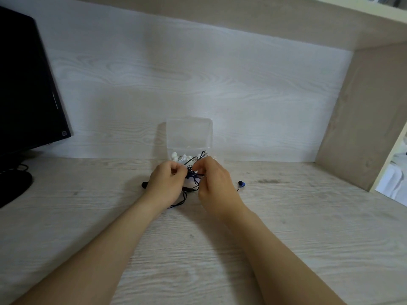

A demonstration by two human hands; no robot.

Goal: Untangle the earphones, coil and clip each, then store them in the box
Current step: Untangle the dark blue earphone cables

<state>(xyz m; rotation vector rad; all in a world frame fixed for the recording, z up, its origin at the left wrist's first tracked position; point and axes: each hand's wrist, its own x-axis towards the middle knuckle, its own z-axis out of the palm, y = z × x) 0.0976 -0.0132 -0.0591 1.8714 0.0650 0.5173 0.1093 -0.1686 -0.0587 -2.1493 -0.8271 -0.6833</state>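
Blue-black earphone cable (193, 175) pinched by left hand (167, 183) and right hand (214, 181) — clear box (189, 137) just behind.

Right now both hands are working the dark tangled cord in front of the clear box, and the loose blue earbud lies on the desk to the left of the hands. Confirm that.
One detail is wrong. The head view shows the blue earbud on the desk to the right of the hands, beside the right hand, not left. The rest holds: left hand and right hand both pinch the dark cord before the clear box.

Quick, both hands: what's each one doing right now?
Left hand: closed, pinching the dark blue earphone cable.
Right hand: closed, pinching the same cable.
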